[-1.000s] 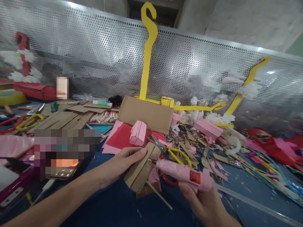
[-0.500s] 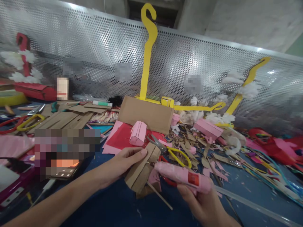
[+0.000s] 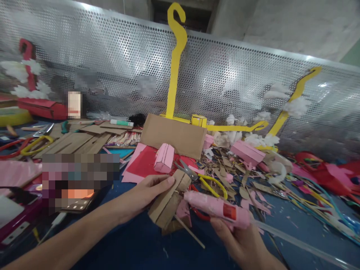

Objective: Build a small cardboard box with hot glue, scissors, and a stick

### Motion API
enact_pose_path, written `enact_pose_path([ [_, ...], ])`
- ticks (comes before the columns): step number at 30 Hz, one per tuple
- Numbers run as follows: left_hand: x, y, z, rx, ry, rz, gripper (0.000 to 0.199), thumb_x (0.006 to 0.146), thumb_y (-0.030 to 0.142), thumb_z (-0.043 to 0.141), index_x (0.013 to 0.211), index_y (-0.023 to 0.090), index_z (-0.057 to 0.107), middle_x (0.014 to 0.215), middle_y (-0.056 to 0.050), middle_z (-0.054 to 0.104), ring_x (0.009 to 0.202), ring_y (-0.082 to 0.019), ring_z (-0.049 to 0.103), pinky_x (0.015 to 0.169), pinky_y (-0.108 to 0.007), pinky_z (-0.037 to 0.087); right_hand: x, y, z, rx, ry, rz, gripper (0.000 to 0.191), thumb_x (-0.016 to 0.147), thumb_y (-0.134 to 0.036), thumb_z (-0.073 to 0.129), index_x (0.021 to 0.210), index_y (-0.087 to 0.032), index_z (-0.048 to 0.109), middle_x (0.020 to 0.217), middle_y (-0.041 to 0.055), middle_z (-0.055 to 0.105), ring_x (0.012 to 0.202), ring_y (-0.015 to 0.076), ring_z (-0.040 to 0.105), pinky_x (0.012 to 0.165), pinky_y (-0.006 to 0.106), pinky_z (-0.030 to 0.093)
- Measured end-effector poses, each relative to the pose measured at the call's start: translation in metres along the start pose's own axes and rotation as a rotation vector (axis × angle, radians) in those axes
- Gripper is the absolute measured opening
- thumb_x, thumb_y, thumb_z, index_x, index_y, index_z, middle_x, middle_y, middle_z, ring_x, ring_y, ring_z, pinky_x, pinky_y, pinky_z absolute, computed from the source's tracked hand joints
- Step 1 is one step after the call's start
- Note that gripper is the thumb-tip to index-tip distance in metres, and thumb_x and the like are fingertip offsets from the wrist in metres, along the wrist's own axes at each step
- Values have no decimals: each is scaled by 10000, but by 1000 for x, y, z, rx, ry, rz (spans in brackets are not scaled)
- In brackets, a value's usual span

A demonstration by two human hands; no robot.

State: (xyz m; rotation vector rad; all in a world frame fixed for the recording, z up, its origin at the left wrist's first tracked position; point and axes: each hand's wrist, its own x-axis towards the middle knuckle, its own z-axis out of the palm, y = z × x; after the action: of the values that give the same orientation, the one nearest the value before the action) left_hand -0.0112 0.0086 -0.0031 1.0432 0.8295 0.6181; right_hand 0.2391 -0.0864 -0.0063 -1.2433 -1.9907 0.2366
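My left hand [image 3: 157, 189] is closed on a folded brown cardboard piece [image 3: 168, 202], its thumb on the top end. In my right hand [image 3: 239, 238] is a pink glue gun [image 3: 216, 208], held with its nozzle at the cardboard's right side. A clear glue stick [image 3: 298, 242] runs out of the gun's back end. Beneath the cardboard lie a thin wooden stick [image 3: 189, 231] and a pink paper piece [image 3: 184, 213]. Scissors with yellow handles [image 3: 213, 186] lie just behind the gun. A small pink paper box [image 3: 164, 158] rests on red paper [image 3: 143, 161].
A cardboard sheet [image 3: 174, 135] leans in front of a tall yellow hook shape [image 3: 177, 56]. Paper and cardboard scraps [image 3: 225, 165] cover the right middle. A phone [image 3: 77, 202] lies at left, near red and yellow scissors [image 3: 36, 145]. A perforated metal panel [image 3: 112, 56] stands behind.
The glue gun's nozzle has shifted very slightly up along the cardboard. Otherwise both hands stay nearly where they were.
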Motion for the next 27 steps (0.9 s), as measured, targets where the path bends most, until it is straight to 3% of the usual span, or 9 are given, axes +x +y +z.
enact_pose_path([
  [6, 1, 0, 0, -7, 12, 10, 542, 823, 580, 770, 1195, 188, 727, 1102, -92, 791, 1001, -230, 713, 793, -293, 525, 0, 0, 1, 29, -87, -57, 326, 992, -381, 513, 887, -213, 772, 697, 46, 737, 584, 187, 685, 634, 274, 619],
  [10, 0, 1, 0, 6, 20, 12, 537, 816, 583, 776, 1184, 195, 731, 1120, -91, 789, 1019, -228, 708, 785, -284, 516, 2, 1, 0, 1, -34, -28, 330, 1004, -363, 495, 1032, -205, 783, 697, 47, 742, 592, 199, 697, 706, 303, 634],
  [13, 1, 0, -1, 15, 18, 13, 548, 809, 594, 778, 1186, 198, 734, 1168, -97, 780, 1043, -231, 700, 800, -284, 508, 2, 2, 0, -19, 49, 9, 312, 1002, -339, 517, 1098, -191, 774, 711, 40, 751, 615, 194, 714, 649, 263, 622],
  [17, 3, -2, -2, 30, -15, 22, 563, 829, 591, 761, 1225, 193, 721, 1227, -114, 761, 1079, -242, 691, 845, -301, 503, 1, 4, 0, -40, 97, 16, 285, 993, -327, 535, 1052, -189, 777, 796, 53, 779, 725, 209, 750, 708, 264, 623],
  [22, 2, 0, -1, 25, -2, 19, 545, 837, 592, 751, 1210, 194, 723, 1171, -101, 777, 1057, -240, 699, 828, -300, 508, -1, 3, 0, -20, 49, 14, 302, 996, -342, 513, 950, -185, 766, 678, 39, 730, 561, 184, 677, 617, 262, 609],
  [27, 0, 2, 1, 21, -3, 15, 572, 829, 596, 755, 1234, 195, 715, 1155, -106, 779, 1049, -248, 704, 822, -313, 517, -1, 1, 0, 2, 16, 20, 338, 992, -379, 507, 806, -207, 730, 631, 43, 689, 521, 184, 637, 561, 274, 596],
])
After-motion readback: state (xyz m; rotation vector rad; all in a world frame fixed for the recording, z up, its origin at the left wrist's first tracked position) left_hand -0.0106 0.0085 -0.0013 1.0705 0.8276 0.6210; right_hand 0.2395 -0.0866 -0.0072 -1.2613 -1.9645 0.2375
